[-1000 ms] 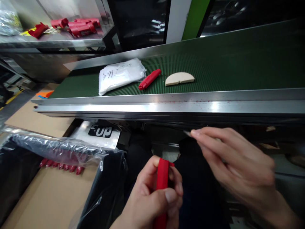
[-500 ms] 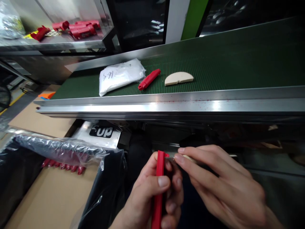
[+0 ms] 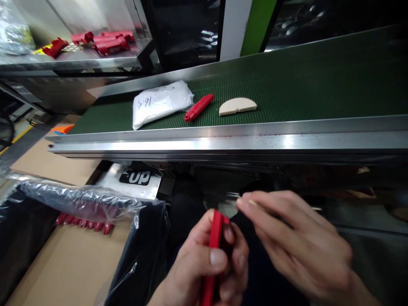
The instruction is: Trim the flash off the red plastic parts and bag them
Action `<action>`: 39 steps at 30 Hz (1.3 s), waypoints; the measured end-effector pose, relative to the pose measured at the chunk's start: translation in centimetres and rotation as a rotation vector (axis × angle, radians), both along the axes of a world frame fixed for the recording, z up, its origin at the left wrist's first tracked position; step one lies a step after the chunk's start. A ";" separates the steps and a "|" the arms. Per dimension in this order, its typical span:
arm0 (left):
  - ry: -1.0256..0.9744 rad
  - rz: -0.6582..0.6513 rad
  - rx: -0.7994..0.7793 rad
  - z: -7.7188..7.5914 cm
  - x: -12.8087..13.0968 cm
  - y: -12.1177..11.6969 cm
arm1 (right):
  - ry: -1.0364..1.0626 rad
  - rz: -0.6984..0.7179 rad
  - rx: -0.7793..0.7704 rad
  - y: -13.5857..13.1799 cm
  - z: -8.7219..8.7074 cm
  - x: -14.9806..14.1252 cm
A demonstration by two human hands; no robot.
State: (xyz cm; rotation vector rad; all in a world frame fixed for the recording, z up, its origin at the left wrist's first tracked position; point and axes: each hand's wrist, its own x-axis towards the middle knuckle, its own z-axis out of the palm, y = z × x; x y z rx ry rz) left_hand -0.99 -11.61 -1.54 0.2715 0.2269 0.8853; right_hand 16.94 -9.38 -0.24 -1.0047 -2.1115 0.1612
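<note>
My left hand [image 3: 204,263] is wrapped round a long, narrow red plastic part [image 3: 216,231], thumb pressed along its side. The part stands nearly upright, and its lower end runs out of the picture. To the right, my right hand [image 3: 299,242] is closed with thumb and fingertips pinched round a thin pale-handled tool, which the fingers hide almost wholly. A small gap separates those fingertips from the red part's top. Beyond both hands, another red plastic part [image 3: 199,108] lies on the green conveyor belt [image 3: 296,85], beside a cream half-round block [image 3: 237,106].
A white plastic packet [image 3: 162,104] with handwriting lies on the belt. The conveyor's metal edge [image 3: 223,142] crosses in front of me. At lower left, a carton lined with dark plastic film [image 3: 140,250] holds several red parts [image 3: 84,223]. More red pieces [image 3: 111,42] lie on a metal shelf.
The red part in my left hand has dropped slightly and tilted. My right hand's fingertips have drawn away from its top, and the thin tip seen between them before no longer shows.
</note>
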 end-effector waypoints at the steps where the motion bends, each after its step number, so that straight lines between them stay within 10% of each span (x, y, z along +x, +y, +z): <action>1: -0.034 -0.007 0.041 -0.1 0.1 -0.1 | 0.015 -0.046 0.015 0.1 0.0 0.2; 13: -0.056 -0.092 -0.355 -1.5 -1.8 -2.0 | -0.068 0.139 -0.079 0.2 0.8 0.9; 25: -0.127 -0.171 -0.368 -3.0 -2.5 -2.9 | -0.109 0.164 0.008 0.6 0.7 1.5; 39: -0.027 -0.209 -0.248 -0.5 -0.7 -1.0 | -0.142 0.139 0.082 1.5 1.5 2.2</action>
